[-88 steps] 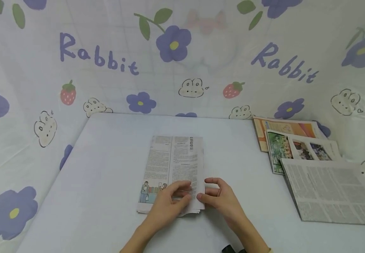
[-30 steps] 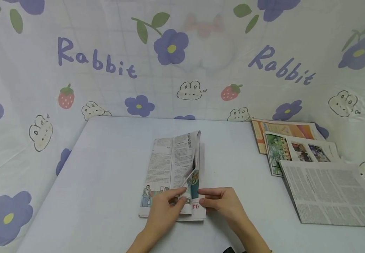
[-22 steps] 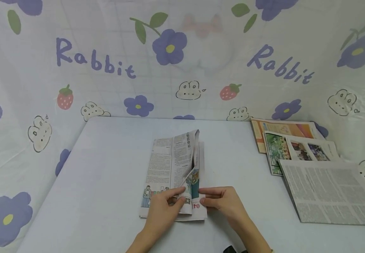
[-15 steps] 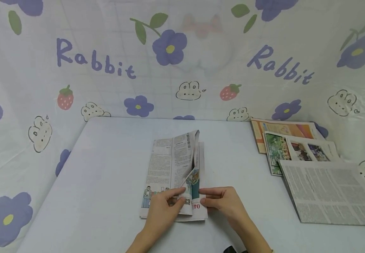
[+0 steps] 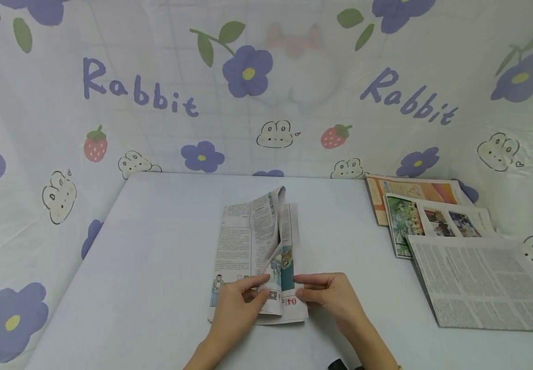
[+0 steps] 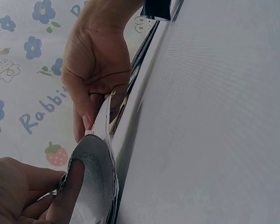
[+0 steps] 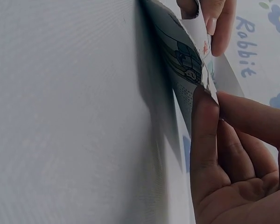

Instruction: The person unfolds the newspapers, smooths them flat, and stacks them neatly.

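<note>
While a folded newspaper (image 5: 234, 239) lies on a white table (image 5: 165, 246) between a person's two hands, its top layer (image 5: 265, 221) curls up on the right and bares a strip of coloured print with red figures (image 5: 290, 301). At the newspaper's near end, the left hand (image 5: 238, 309) pinches the curling layer, thumb and forefinger nearly together with only paper between. At the newspaper's right edge, the right hand (image 5: 333, 298) pinches the paper beneath just as closely, thumb against fingertip.

Well to the right of the newspaper, three others overlap: a grey newspaper (image 5: 488, 282) nearest, a photo-covered newspaper (image 5: 442, 213) behind, an orange newspaper (image 5: 421, 190) farthest. Beyond the newspaper hangs a curtain (image 5: 155, 136) printed with flowers, strawberries and rabbits. Nearer the person than the newspaper, a black object (image 5: 337, 365) shows, too cropped to identify.
</note>
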Demonstrator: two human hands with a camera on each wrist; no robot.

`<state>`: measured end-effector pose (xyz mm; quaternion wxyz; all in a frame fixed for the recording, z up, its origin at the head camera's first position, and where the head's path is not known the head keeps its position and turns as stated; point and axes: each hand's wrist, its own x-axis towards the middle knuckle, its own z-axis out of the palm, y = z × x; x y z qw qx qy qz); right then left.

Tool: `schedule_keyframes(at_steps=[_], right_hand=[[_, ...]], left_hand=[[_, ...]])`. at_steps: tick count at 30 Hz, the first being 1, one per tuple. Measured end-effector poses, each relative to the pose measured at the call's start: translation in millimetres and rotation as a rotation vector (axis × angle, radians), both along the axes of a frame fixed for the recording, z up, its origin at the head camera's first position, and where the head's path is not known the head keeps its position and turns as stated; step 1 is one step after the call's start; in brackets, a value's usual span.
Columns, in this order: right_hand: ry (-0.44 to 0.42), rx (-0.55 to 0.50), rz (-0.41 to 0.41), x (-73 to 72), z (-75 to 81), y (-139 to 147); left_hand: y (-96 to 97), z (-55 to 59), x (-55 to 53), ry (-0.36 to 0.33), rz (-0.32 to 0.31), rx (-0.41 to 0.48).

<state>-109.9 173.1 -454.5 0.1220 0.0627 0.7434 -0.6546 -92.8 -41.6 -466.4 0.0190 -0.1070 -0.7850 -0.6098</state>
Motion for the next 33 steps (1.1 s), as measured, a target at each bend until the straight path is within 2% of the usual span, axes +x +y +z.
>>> schedule_keyframes(at_steps=[9, 17, 27, 33], right_hand=[[-0.017, 0.004, -0.027, -2.5, -1.3, 2], [-0.018, 0.013, -0.052, -3.4, -0.9, 4], [-0.01, 0.028, -0.111, -5.7, 3.1, 12], [-0.013, 0.001, -0.149, -3.8, 6.7, 17]], left_hand=[[-2.0, 0.9, -0.2, -0.004, 0.019, 0.001], [-2.7, 1.1, -1.1, 0.024, 0.044, -0.026], [-5.1, 1.6, -2.2, 0.058, 0.072, -0.002], [-15.7, 10.7, -2.4, 0.017, 0.103, 0.004]])
